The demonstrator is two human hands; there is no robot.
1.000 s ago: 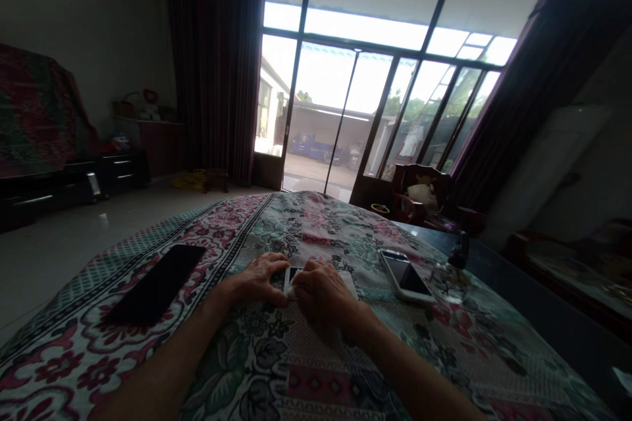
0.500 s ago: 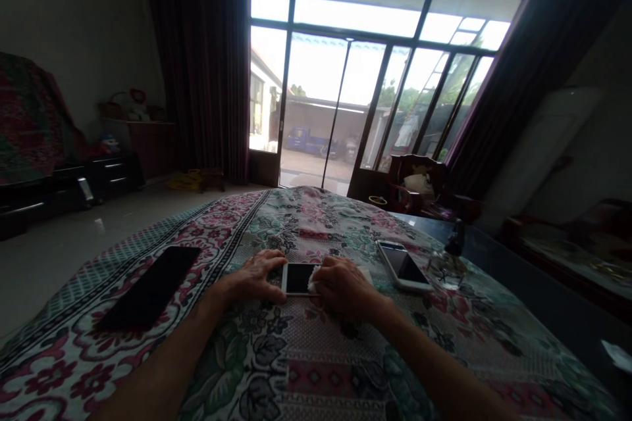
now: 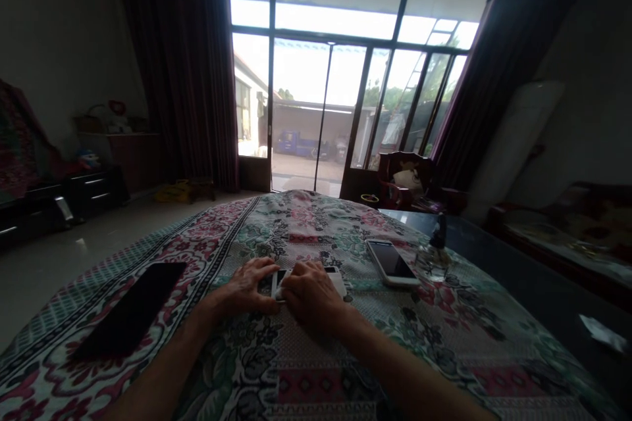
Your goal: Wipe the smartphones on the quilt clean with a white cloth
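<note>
A white smartphone point(image 3: 338, 280) lies crosswise on the patterned cloth, its screen partly covered by my right hand. My left hand point(image 3: 251, 284) holds the phone's left end, thumb at the near edge and fingers at the far edge. My right hand point(image 3: 312, 291) has its fingers bunched around a small white tissue point(image 3: 280, 293), pressed on the screen near that left end. Most of the tissue is hidden under the fingers. To the right lies a second white smartphone point(image 3: 394, 263), face up, beside a clear bottle with a dark pump top point(image 3: 434, 263).
A long black flat panel point(image 3: 131, 309) lies on the tablecloth point(image 3: 306, 348) at the left. Beyond the bottle is a dark tabletop point(image 3: 523, 296) with a crumpled white paper point(image 3: 603, 333). A wooden chair point(image 3: 407, 181) and glass doors point(image 3: 301, 112) stand at the back.
My right hand has slid left along the phone with the tissue, nearer my left hand. The phone's right end now shows. The whole view has shifted slightly.
</note>
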